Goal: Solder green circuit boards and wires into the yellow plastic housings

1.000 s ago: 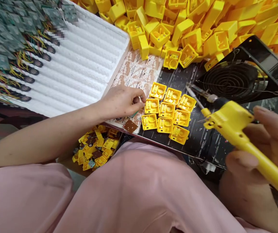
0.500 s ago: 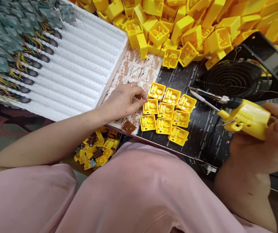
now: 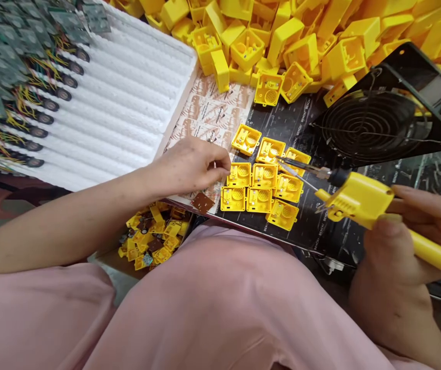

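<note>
My right hand (image 3: pixel 397 252) is wrapped around a yellow soldering gun (image 3: pixel 362 199). Its metal tip and thin feed tube point left, over the upper yellow casings (image 3: pixel 271 150). Several of these small open casings lie in uneven rows on the black mat, each with a round speaker grille and small metal parts inside. My left hand (image 3: pixel 195 164) rests at the left edge of the rows, beside a casing (image 3: pixel 239 174). Its thumb and forefinger are pinched together; whatever they hold, if anything, is hidden. A brown circuit board (image 3: pixel 203 203) lies just below that hand.
A white ribbed foam tray (image 3: pixel 135 92) at left carries green circuit boards (image 3: pixel 0 51) with wired round parts. Yellow housings (image 3: pixel 247 49) are heaped along the back. A black fan (image 3: pixel 370 121) stands at right. Below the table edge, a box holds yellow parts (image 3: pixel 154 236).
My right hand has brought the soldering gun left, so its tip is now over the upper casings. The top left casing has shifted slightly up and left. My left hand has dropped slightly.
</note>
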`<state>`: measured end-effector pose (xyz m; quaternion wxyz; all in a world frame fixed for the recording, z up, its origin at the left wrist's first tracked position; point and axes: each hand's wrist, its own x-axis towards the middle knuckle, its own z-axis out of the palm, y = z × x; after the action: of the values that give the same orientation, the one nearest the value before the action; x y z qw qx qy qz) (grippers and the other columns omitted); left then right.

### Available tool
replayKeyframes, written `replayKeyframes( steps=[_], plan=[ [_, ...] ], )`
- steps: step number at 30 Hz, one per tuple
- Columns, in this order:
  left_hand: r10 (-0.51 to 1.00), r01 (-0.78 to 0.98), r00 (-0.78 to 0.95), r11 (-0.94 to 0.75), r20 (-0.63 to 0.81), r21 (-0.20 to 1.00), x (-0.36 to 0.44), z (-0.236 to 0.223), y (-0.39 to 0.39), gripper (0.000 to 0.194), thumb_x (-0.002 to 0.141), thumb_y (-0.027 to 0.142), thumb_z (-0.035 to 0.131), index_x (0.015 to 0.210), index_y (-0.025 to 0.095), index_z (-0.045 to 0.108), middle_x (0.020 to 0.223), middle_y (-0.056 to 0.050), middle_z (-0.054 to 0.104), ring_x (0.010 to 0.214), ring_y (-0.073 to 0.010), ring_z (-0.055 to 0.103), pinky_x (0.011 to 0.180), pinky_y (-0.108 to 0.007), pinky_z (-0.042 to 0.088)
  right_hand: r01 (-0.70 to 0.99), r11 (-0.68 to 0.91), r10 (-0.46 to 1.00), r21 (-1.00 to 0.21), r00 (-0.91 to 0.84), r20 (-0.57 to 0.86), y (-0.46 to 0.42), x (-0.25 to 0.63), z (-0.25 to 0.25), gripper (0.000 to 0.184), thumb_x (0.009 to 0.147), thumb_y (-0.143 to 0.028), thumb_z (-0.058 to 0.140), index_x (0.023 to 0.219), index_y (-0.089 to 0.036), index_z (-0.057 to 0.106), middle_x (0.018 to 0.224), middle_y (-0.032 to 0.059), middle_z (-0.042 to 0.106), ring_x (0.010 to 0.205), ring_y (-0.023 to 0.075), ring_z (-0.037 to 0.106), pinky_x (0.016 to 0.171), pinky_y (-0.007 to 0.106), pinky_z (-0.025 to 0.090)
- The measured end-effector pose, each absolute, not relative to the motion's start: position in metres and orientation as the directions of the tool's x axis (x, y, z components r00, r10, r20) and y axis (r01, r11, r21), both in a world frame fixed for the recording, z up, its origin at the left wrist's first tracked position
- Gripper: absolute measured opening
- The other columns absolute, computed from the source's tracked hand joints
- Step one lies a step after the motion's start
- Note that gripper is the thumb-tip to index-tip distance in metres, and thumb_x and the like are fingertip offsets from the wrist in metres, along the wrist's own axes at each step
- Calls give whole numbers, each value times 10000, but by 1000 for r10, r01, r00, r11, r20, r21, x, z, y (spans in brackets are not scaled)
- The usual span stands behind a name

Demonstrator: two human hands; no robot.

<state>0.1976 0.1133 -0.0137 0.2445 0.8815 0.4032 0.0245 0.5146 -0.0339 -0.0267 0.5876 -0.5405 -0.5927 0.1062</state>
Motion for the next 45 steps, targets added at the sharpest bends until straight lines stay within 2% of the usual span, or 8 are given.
replayKeyframes(
  steps=[4, 7, 12, 18, 24, 37, 40, 45],
  plan=[
    [682, 710, 692, -586, -236, 390, 201, -11, 105, 241, 933, 242, 570, 915, 225, 809, 927, -18, 833, 883, -213, 774, 874, -328, 538, 484, 551, 823, -680, -181, 538, -30, 511, -12, 596, 903, -186, 869, 1463, -313, 707, 980, 53, 831, 798, 207, 801, 628, 288, 664],
    [693, 736, 664, -536, -282, 414, 204, -9, 102, 243, 931, 245, 571, 938, 219, 812, 956, -16, 844, 923, -208, 779, 928, -324, 532, 508, 647, 755, -569, -323, 570, -20, 505, -7, 618, 930, -192, 844, 1510, -303, 663, 898, 34, 822, 734, 192, 793, 555, 245, 639],
    [755, 777, 597, -461, -271, 428, 201, -11, 100, 272, 925, 335, 578, 987, 218, 815, 909, -19, 827, 891, -202, 759, 882, -306, 537, 546, 592, 797, -593, -293, 528, -17, 499, -10, 560, 954, -202, 809, 1484, -321, 673, 1003, 63, 842, 759, 221, 806, 615, 304, 678],
    [735, 743, 662, -614, -150, 268, 202, -12, 91, 354, 1005, 333, 470, 913, 253, 803, 856, -16, 824, 832, -209, 718, 1183, -468, 418, 497, 610, 783, -618, -258, 566, -17, 496, -16, 552, 895, -166, 858, 1405, -324, 716, 853, 26, 814, 679, 233, 784, 506, 304, 632],
    [736, 761, 646, -596, -205, 256, 215, -7, 93, 250, 930, 273, 520, 838, 225, 747, 802, -20, 766, 816, -223, 693, 1150, -509, 399, 475, 610, 786, -634, -267, 557, -21, 492, -25, 230, 917, -195, 857, 1112, -272, 762, 884, 13, 812, 692, 194, 792, 614, 274, 678],
    [689, 725, 689, -651, -225, 225, 224, -10, 105, 132, 820, 268, 610, 714, 213, 667, 762, -23, 688, 930, -265, 699, 1109, -490, 448, 444, 790, 611, -422, -533, 585, 6, 482, 6, 208, 896, -117, 869, 925, -208, 684, 773, 17, 760, 627, 148, 727, 573, 252, 623],
    [674, 716, 697, -673, -245, 184, 226, -10, 107, 151, 827, 275, 593, 709, 212, 664, 760, -25, 692, 944, -268, 711, 1083, -470, 461, 479, 709, 704, -517, -503, 501, 0, 491, 11, 95, 997, -226, 787, 958, -245, 703, 807, 15, 753, 690, 159, 741, 640, 288, 652],
    [658, 700, 713, -692, -244, 178, 224, -10, 109, 173, 845, 296, 572, 738, 213, 679, 758, -17, 692, 957, -262, 725, 1057, -435, 478, 580, 562, 826, -589, -373, 422, -12, 504, 3, 282, 1116, -414, 612, 887, -279, 704, 765, 9, 716, 693, 140, 727, 628, 271, 628]
  ],
)
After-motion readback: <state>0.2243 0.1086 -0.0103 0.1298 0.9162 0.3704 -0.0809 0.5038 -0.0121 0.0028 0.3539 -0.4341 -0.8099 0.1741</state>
